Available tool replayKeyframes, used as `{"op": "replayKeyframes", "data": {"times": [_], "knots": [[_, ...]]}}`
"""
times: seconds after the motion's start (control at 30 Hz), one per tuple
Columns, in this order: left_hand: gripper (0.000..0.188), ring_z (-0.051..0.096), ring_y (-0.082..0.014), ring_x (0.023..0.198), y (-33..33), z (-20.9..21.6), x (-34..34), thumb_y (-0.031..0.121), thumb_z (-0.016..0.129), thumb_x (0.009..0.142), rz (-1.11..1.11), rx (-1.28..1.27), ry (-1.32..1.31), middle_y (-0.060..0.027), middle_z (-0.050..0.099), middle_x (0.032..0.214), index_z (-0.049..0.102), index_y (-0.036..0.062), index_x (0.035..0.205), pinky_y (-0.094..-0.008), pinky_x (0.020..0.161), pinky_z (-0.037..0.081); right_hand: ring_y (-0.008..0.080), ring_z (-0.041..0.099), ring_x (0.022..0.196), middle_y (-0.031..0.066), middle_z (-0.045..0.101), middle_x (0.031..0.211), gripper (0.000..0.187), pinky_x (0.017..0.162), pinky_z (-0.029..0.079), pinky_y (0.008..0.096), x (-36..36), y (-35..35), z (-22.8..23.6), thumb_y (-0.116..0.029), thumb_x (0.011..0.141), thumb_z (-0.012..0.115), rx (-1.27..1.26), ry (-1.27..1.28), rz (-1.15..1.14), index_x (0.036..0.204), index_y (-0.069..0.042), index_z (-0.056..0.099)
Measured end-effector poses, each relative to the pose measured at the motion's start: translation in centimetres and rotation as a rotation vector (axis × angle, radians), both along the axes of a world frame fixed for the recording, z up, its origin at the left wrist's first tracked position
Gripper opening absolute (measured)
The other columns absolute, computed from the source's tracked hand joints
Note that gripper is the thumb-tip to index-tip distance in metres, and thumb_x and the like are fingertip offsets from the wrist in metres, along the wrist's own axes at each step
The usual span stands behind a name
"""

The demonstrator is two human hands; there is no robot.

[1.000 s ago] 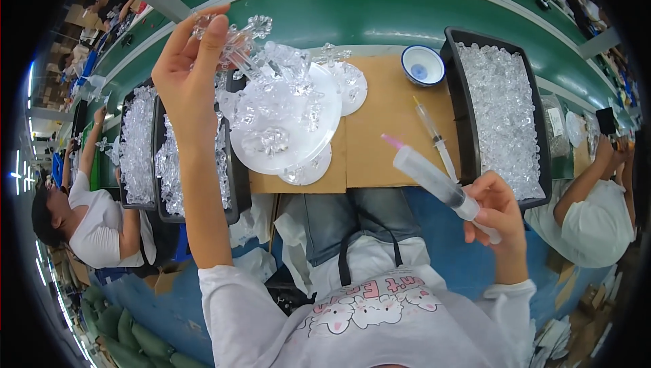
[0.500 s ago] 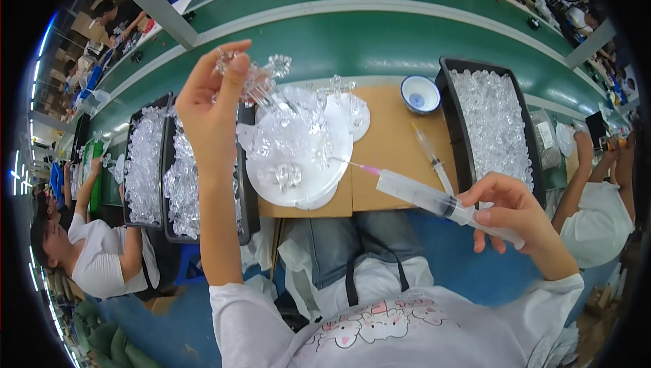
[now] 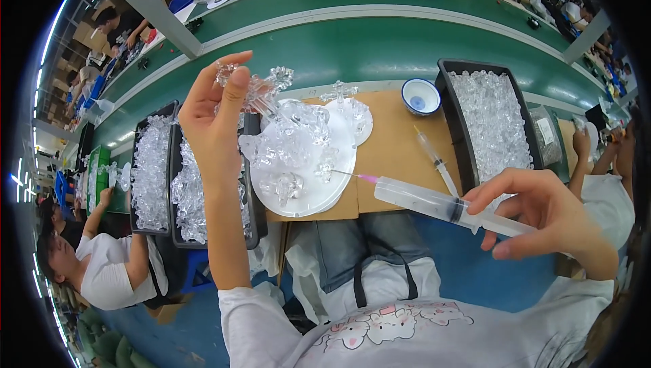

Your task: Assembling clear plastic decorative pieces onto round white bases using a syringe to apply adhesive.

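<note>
My left hand (image 3: pixel 215 107) is raised over the left side of the table, thumb and fingers closed on a clear, branched plastic piece (image 3: pixel 261 90). Its lower part overlaps other glossy clear pieces (image 3: pixel 291 141) on white round discs (image 3: pixel 339 165). My right hand (image 3: pixel 549 215) grips a large clear syringe (image 3: pixel 420 202) near its plunger end. The syringe lies slantwise, and its thin needle with a pink hub (image 3: pixel 367 178) points left. The needle tip is at a small clear piece (image 3: pixel 324 168) above the disc; whether they touch, I cannot tell.
Brown cardboard (image 3: pixel 386 137) covers the work area. A smaller syringe (image 3: pixel 437 161) and a blue-and-white bowl (image 3: pixel 421 97) are on it. Black trays of clear parts stand right (image 3: pixel 491 124) and left (image 3: pixel 150 171). A co-worker (image 3: pixel 112 259) sits at left; other people work around.
My right hand has shifted right, back along the syringe toward the plunger end. The syringe stays nearly in place. My left hand keeps its hold, and the view has shifted slightly.
</note>
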State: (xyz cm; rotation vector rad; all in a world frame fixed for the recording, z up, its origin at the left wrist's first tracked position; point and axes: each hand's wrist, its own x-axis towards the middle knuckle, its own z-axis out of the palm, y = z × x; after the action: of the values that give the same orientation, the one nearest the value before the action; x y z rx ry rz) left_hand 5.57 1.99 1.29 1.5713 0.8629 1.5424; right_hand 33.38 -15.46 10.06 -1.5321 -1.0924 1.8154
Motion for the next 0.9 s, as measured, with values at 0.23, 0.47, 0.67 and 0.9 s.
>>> {"op": "replayKeyframes", "data": {"times": [0.23,0.47,0.67,0.9], "knots": [[0.025,0.055,-0.0041,0.067,-0.5,-0.3,-0.2,0.016,0.064,0.083,-0.032,-0.038,-0.065,-0.0015,0.060,0.075,0.061,-0.0015,0.100,-0.0162,0.060,0.041,0.0210,0.061,0.088,0.0147,0.053,0.114,0.040,0.074,0.051,0.0296,-1.2,0.0,2.7,0.005,0.065,0.066,-0.005,-0.147,0.084,0.104,-0.002,0.059],[0.024,0.058,-0.0065,0.067,-0.7,-0.9,-1.2,0.015,0.063,0.083,-0.026,-0.036,-0.075,-0.0032,0.062,0.076,0.061,-0.0015,0.101,-0.0170,0.061,0.043,0.0225,0.060,0.094,0.0165,0.055,0.112,0.045,0.076,0.051,0.0296,-2.0,0.2,3.9,0.008,0.066,0.053,0.133,-0.264,0.146,0.109,-0.001,0.059],[0.024,0.059,-0.0072,0.067,-1.1,-0.6,-0.8,0.014,0.062,0.084,-0.030,-0.015,-0.054,-0.0043,0.063,0.074,0.061,-0.0014,0.102,-0.0178,0.061,0.043,0.0221,0.061,0.090,0.0169,0.058,0.107,0.045,0.071,0.052,0.0270,-2.7,0.1,5.1,0.008,0.063,0.047,0.272,-0.540,0.324,0.105,0.001,0.060],[0.025,0.059,-0.0074,0.068,-1.4,-0.7,-1.9,0.015,0.062,0.084,-0.019,-0.016,-0.073,-0.0046,0.063,0.075,0.060,-0.0017,0.102,-0.0170,0.062,0.043,0.0207,0.062,0.085,0.0164,0.059,0.106,0.042,0.071,0.052,0.0273,-2.3,0.8,3.4,0.009,0.062,0.046,0.251,-0.392,0.243,0.100,0.003,0.061]]}}
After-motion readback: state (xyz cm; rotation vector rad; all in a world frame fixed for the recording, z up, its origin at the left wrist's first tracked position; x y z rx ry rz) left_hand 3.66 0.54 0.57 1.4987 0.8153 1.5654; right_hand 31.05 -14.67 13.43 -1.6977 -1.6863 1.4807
